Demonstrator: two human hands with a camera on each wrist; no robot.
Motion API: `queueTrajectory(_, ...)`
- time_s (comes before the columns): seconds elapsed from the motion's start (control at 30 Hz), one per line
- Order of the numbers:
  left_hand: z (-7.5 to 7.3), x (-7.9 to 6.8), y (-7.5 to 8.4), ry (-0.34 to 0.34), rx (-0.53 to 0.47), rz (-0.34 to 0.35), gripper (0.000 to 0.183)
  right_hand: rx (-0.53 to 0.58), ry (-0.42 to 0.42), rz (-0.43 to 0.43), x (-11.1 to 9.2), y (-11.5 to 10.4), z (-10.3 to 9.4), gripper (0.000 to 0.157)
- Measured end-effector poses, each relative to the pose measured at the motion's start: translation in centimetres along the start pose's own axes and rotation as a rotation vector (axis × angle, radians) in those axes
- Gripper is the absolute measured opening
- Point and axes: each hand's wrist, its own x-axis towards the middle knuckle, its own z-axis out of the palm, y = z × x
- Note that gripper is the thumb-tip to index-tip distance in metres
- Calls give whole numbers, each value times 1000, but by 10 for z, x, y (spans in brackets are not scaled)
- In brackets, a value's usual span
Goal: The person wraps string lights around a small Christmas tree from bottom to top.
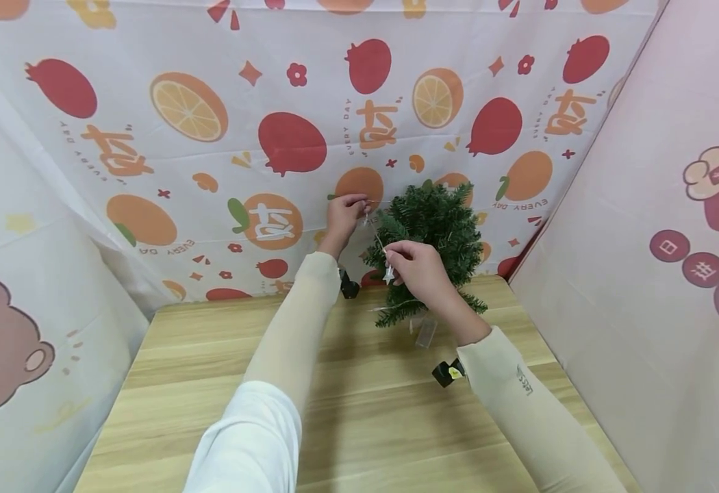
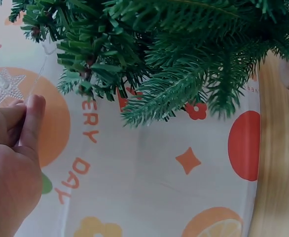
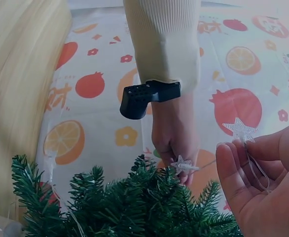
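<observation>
A small green artificial Christmas tree [image 1: 436,229] stands at the back right of the table. Left of its upper branches, my left hand [image 1: 345,218] pinches the thin wire of a star string light between thumb and fingertips; a clear star [image 2: 5,88] hangs beside those fingers. My right hand [image 1: 420,270] is in front of the tree, thumb and fingers pinching the string light just by another clear star [image 3: 240,129]. Between the hands the wire runs fairly straight, and a loop of it falls into the right palm. More wire [image 3: 68,210] lies along the tree's branches.
The wooden table [image 1: 224,383] meets a fruit-print cloth [image 1: 224,171] behind, with pale printed cloths at both sides. A clear, flat piece [image 1: 425,333] sits by the tree's foot. Each wrist carries a black camera, such as the right one [image 1: 444,373].
</observation>
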Motion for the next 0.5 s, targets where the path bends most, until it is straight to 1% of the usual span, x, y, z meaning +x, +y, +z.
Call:
queueTrajectory(0.17, -7, -10, 2, -1, -50, 20, 28, -17, -4, 1, -5, 1, 0, 25)
queueTrajectory(0.23, -10, -15, 3, -3, -51, 20, 28, -28, -1, -8, -9, 2, -1, 25)
queueTrajectory(0.37, -12, -25, 6, -33, -40, 38, 28, -38, 9, -3, -18, 5, -5, 25)
queueTrajectory(0.47, -12, -33, 8, -56, -29, 68, 28, -37, 15, 8, -24, 9, -10, 25)
queueTrajectory(0.5, -12, -35, 8, -58, -12, 77, 28, -35, 18, 10, -25, 10, -11, 25)
